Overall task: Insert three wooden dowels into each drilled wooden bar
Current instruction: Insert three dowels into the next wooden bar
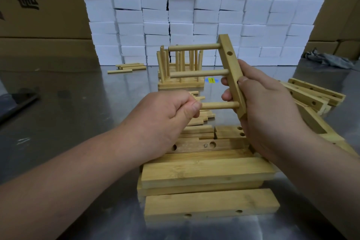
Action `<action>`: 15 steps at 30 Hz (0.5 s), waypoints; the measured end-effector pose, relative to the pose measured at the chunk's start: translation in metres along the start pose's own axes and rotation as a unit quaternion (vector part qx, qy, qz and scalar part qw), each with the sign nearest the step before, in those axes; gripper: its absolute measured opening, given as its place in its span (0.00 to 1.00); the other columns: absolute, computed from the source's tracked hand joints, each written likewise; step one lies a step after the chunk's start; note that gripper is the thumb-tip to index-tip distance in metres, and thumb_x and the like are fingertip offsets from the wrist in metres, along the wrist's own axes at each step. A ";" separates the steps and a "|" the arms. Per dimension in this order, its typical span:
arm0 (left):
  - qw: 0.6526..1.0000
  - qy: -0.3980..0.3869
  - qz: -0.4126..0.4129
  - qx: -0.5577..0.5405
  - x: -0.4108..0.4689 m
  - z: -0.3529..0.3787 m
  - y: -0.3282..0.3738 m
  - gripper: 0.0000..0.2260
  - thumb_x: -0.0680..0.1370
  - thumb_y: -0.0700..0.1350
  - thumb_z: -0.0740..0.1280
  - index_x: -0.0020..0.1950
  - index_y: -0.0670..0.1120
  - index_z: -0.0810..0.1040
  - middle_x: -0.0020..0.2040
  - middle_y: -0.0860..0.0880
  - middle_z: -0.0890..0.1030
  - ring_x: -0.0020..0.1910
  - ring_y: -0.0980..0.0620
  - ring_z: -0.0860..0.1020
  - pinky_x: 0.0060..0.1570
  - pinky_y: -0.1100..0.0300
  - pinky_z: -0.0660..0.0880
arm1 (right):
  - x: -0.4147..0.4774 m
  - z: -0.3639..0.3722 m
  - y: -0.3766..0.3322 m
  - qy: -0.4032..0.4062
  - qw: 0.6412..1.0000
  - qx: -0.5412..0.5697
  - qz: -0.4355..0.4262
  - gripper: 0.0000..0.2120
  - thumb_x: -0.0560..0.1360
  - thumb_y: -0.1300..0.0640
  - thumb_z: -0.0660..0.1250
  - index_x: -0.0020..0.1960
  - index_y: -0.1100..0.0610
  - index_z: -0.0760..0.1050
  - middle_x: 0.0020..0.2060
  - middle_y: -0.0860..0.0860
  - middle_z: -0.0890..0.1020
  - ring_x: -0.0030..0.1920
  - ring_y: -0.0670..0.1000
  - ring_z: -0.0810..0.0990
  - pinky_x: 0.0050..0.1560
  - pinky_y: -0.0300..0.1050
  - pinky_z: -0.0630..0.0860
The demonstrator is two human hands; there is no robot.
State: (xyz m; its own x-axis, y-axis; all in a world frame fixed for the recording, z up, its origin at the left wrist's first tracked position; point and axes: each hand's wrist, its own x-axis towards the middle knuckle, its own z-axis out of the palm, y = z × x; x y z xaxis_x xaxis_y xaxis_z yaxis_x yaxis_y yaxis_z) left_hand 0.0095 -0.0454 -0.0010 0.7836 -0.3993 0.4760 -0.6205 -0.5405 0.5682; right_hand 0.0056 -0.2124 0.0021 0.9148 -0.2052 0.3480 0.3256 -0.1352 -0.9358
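My right hand grips a drilled wooden bar, held nearly upright and tilted, above the table. Three dowels stick out of it to the left: the top dowel, the middle dowel and the bottom dowel. My left hand pinches the free end of the bottom dowel, whose other end sits in the bar. Loose dowels lie under my left hand. A stack of finished bars with upright dowels stands behind.
Drilled bars are piled on the metal table in front of me, and more bars lie at the right. A few dowels lie at the back left. White foam blocks and cardboard boxes wall the back.
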 end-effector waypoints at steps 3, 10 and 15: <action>1.000 0.005 -0.002 0.005 0.000 0.000 -0.001 0.12 0.71 0.57 0.54 0.35 0.56 0.74 0.33 0.54 0.77 0.41 0.61 0.72 0.36 0.71 0.67 | 0.001 0.001 0.001 0.004 1.000 0.005 -0.002 0.19 0.78 0.60 0.52 0.60 0.47 0.76 0.31 0.44 0.80 0.41 0.48 0.75 0.53 0.48 0.70; 1.000 0.008 -0.006 -0.005 -0.001 -0.001 -0.003 0.22 0.73 0.64 0.51 0.33 0.52 0.74 0.31 0.52 0.76 0.37 0.60 0.73 0.34 0.70 0.66 | 0.000 0.000 0.001 0.002 1.000 0.000 -0.010 0.19 0.79 0.59 0.53 0.66 0.47 0.72 0.34 0.42 0.81 0.40 0.46 0.76 0.46 0.45 0.70; 1.000 0.003 -0.014 0.003 0.004 0.001 -0.002 0.23 0.73 0.66 0.50 0.32 0.53 0.74 0.31 0.52 0.75 0.38 0.59 0.73 0.33 0.68 0.65 | 0.001 0.001 -0.001 0.009 1.000 0.023 0.015 0.19 0.80 0.59 0.53 0.66 0.47 0.72 0.32 0.43 0.82 0.40 0.46 0.77 0.48 0.46 0.69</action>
State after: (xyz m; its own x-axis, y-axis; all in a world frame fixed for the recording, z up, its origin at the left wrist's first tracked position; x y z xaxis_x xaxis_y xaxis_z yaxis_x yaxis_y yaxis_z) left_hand 0.0140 -0.0463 -0.0013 0.8009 -0.3784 0.4640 -0.5975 -0.5562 0.5776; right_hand 0.0066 -0.2112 0.0030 0.9200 -0.2251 0.3208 0.3097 -0.0841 -0.9471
